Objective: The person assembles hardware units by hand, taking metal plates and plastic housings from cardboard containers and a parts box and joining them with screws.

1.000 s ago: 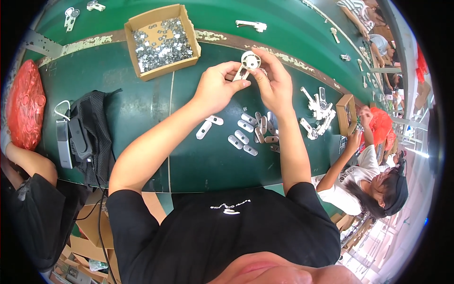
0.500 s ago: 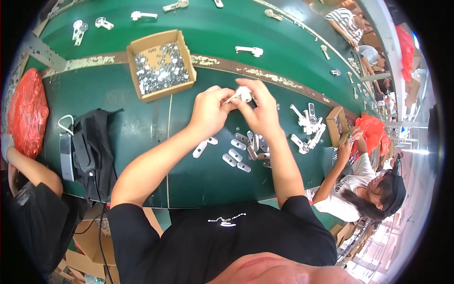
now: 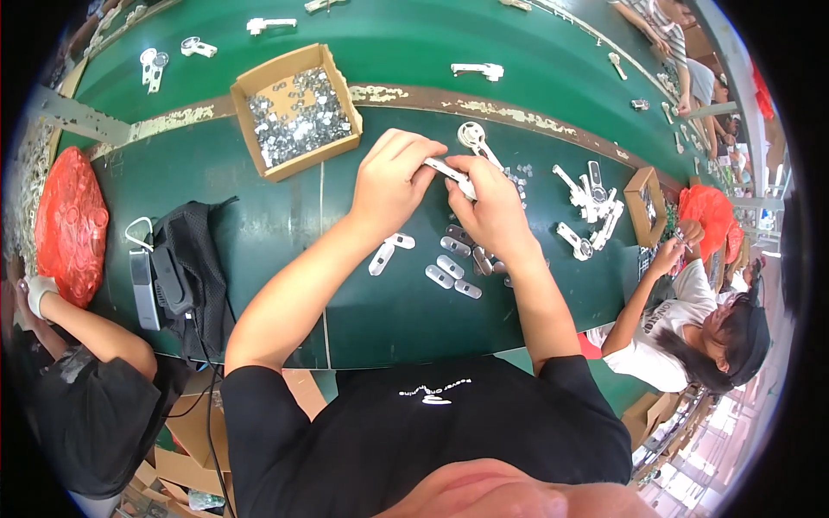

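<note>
Above the dark green table, my left hand [image 3: 393, 186] pinches one end of a slim white handle-shaped part [image 3: 450, 175]. The fingers of my right hand [image 3: 490, 200] close round its other end. A white piece with a round ring head [image 3: 472, 135] sticks out beyond my right fingers; whether it joins the handle is hidden. Below my hands lie several silver-grey oblong cover plates [image 3: 445, 271], each with a small dark window. Two more plates [image 3: 391, 250] lie nearer my left forearm. Small clear pieces [image 3: 520, 177] are scattered beside my right hand.
A cardboard box [image 3: 332, 155] of small shiny pieces stands beyond my left hand. White ring-headed assemblies [image 3: 591, 207] are piled at right; others lie on the green conveyor [image 3: 380, 52]. At left are a black bag [image 3: 211, 259] and red plastic bag [image 3: 71, 229]. Co-workers flank me.
The white part between my hands has turned, so its long handle side and ring head now show. My view has shifted slightly. The plates lie as before.
</note>
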The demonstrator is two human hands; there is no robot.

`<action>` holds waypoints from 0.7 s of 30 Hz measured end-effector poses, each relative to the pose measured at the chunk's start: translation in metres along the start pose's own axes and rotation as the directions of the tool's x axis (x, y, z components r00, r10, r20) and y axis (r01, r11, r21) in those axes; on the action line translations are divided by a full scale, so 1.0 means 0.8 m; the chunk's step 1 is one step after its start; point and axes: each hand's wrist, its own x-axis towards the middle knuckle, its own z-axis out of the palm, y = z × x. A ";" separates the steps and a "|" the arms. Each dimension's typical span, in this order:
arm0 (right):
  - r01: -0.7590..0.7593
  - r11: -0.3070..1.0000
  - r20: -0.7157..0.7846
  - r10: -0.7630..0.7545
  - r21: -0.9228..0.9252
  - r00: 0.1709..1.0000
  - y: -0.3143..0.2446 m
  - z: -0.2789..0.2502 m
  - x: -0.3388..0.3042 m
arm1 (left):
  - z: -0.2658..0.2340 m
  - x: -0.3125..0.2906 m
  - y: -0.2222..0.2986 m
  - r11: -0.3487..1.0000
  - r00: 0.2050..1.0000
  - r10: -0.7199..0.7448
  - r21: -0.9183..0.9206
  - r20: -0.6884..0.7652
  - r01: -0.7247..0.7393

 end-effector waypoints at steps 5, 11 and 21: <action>0.027 0.994 -0.109 -0.039 -0.106 0.993 -0.002 -0.001 -0.007 | -0.002 -0.003 -0.004 0.956 0.968 -0.232 -0.162 0.101 0.246; 0.006 0.997 -0.186 -0.022 -0.082 0.982 0.007 -0.004 -0.006 | -0.002 0.002 -0.002 0.942 0.945 -0.273 -0.148 0.180 0.300; -0.435 0.785 -0.357 0.291 -0.441 0.888 0.241 -0.074 0.117 | 0.007 -0.001 -0.001 0.970 0.953 -0.202 -0.088 0.227 0.227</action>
